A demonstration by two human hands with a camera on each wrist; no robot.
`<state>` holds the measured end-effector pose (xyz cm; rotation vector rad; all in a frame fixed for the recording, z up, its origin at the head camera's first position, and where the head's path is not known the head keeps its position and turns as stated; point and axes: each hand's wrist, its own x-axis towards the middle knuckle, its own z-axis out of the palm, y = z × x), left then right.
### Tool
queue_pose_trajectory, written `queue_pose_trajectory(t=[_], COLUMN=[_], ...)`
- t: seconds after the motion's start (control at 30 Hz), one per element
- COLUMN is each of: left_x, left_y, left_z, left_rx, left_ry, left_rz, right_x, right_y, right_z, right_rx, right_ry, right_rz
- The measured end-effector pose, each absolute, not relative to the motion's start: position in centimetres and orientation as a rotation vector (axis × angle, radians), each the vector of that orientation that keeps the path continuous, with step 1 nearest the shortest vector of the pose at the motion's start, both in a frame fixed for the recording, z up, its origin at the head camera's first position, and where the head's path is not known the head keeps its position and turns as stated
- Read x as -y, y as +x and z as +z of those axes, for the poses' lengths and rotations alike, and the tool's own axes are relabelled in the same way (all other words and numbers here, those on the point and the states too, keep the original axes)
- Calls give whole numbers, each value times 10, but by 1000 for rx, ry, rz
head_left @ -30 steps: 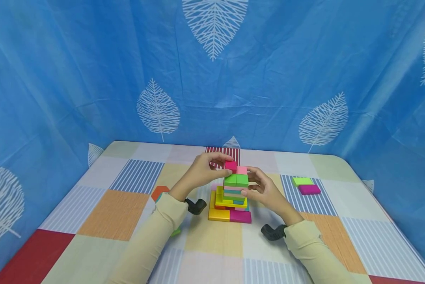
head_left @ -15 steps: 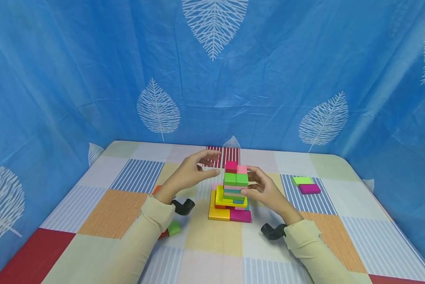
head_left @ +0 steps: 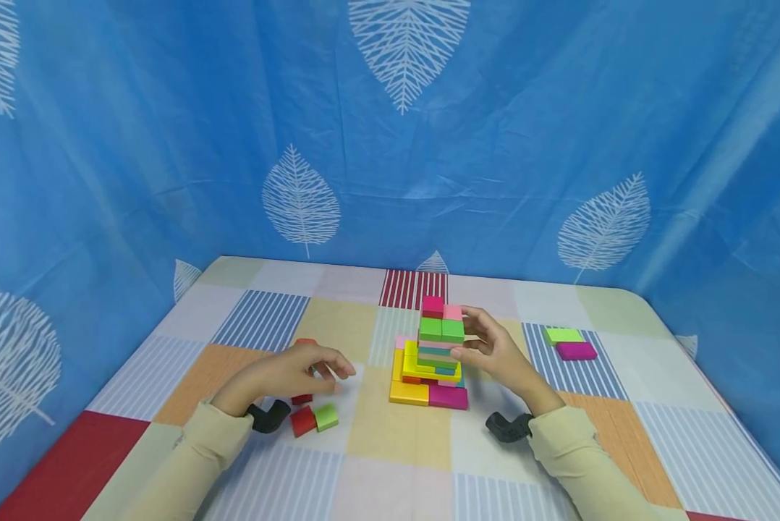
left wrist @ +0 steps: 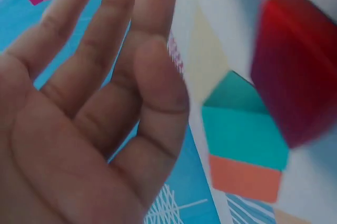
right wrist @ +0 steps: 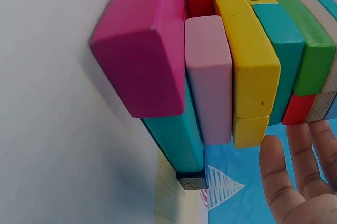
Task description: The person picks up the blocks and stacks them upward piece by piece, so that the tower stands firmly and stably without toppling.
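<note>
A tower of coloured wooden blocks [head_left: 431, 330] stands mid-table, with a crimson block [head_left: 433, 307] and a pink block [head_left: 452, 312] at its top. At the tower's right side is my right hand [head_left: 497, 356], thumb toward the front and fingers toward the back; in the right wrist view its fingertips [right wrist: 274, 153] lie against or very near the blocks. To the left, my left hand [head_left: 299, 370] hovers over loose blocks with nothing in its loosely bent fingers. Beneath and beside it are a red block [head_left: 303, 421], a lime block [head_left: 327, 417] and a teal block [left wrist: 245, 134].
On the right of the table a lime block [head_left: 563, 336] lies beside a purple block [head_left: 576, 351]. An orange block [head_left: 306, 341] is partly hidden behind the left hand. A blue leaf-patterned curtain [head_left: 494, 145] surrounds the patchwork-covered table [head_left: 390, 485].
My left hand has let go of the crimson block on top of the tower and moved left and down to the loose blocks. My right hand stays beside the tower.
</note>
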<state>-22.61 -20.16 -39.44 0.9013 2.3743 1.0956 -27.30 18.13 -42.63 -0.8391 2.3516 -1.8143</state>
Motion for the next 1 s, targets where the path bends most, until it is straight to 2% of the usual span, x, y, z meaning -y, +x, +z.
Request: queue_pose_trajectory(t=[0.43, 0.77, 1.0], left_x=[196, 188, 178], left_y=[-208, -212, -224], left_z=[-403, -409, -391], left_rx=[-2395, -2525, -2762], left_ry=[801, 878, 896], left_rz=[955, 949, 1010], right_x=[-181, -181, -181], right_y=[-272, -271, -271], right_z=[-427, -426, -426], right_rx=[-2350, -2338, -2333], right_ry=[-838, -837, -844], right_rz=[-1826, -1829, -1831])
